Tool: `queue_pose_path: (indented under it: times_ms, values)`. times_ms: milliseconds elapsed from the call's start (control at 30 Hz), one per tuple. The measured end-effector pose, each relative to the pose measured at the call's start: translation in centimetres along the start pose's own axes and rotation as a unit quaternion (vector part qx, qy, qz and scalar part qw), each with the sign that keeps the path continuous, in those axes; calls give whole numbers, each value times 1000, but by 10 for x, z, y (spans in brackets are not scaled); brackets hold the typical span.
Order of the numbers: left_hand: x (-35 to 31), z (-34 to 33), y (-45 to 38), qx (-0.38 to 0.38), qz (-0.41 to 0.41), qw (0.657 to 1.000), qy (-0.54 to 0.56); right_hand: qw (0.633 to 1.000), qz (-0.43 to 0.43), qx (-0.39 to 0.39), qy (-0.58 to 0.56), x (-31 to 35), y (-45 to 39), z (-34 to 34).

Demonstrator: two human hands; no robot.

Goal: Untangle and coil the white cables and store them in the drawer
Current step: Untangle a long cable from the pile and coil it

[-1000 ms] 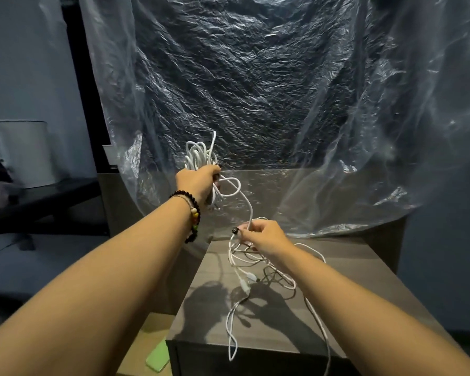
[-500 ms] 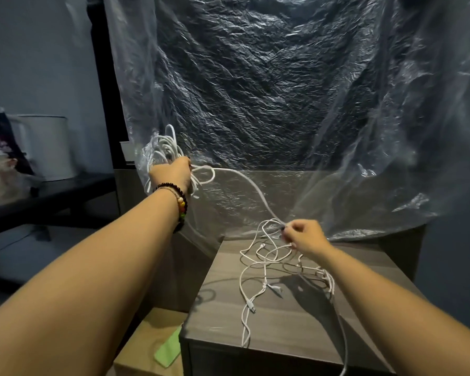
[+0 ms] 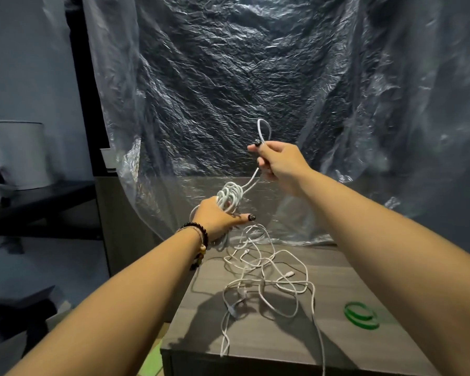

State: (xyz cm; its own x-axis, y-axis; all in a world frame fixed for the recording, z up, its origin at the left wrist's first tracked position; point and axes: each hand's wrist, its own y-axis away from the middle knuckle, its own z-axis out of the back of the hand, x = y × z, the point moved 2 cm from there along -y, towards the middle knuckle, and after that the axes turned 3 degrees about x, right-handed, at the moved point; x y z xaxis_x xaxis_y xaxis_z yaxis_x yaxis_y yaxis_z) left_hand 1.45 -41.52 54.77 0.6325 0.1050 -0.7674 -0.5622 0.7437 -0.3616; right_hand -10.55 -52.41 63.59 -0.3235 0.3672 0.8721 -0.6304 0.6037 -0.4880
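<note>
My left hand [image 3: 219,216] grips a coiled bundle of white cable [image 3: 230,196] just above the far left corner of the grey wooden cabinet top [image 3: 280,337]. From that coil a strand runs up to my right hand [image 3: 278,162], which is raised and closed on the cable, a loop [image 3: 263,130] sticking up above the fingers. A loose tangle of white cables [image 3: 266,278] lies on the cabinet top below my hands, with some ends trailing over the front edge. No drawer is visible.
A green rubber band [image 3: 361,317] lies on the cabinet top at the right. Crinkled clear plastic sheeting [image 3: 228,77] hangs behind the cabinet. A dark shelf [image 3: 33,196] with a white cylindrical container [image 3: 19,153] stands at the left. Green and tan things lie on the floor [image 3: 152,362].
My left hand with the coil has come down and right, toward the cabinet. My right hand has lifted off the tangle, drawing a strand up and forming a loop.
</note>
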Motion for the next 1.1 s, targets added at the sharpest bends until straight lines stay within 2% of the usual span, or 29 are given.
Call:
queue_pose_path:
  times_ms: [167, 300, 400, 500, 567, 633, 767, 833, 900, 967, 1100]
  values:
    - [-7, -9, 1, -69, 33, 997, 10, 995, -37, 41, -82, 3, 13, 1]
    - [-10, -11, 5, -134, 25, 991, 12, 988, -70, 45, -127, -7, 28, 6]
    - [-16, -3, 13, -204, 42, 973, 96, 987, -88, 41, -126, -12, 41, 11]
    - [-24, 12, 22, -264, 27, 950, 166, 987, -96, 13, -132, -10, 59, 13]
    - [-33, 23, 29, -283, 9, 941, 184, 977, -110, 1, -185, -5, 72, 13]
    - [-46, 34, 39, -309, -9, 931, 193, 959, -131, -17, -251, 1, 83, 14]
    - [-74, 54, 61, -383, -54, 891, 236, 913, -154, -126, -356, 15, 106, 15]
    - [-78, 60, 64, -358, -29, 886, 292, 907, -192, -114, -356, 25, 124, 10]
    - [-75, 65, 68, -328, -3, 891, 313, 911, -256, -40, -321, 32, 145, 3]
    - [-93, 67, 99, -321, -30, 900, 294, 909, -323, 31, -261, 32, 170, 0]
    - [-103, 60, 169, -244, -76, 942, 219, 902, -402, 78, -139, 15, 229, 4]
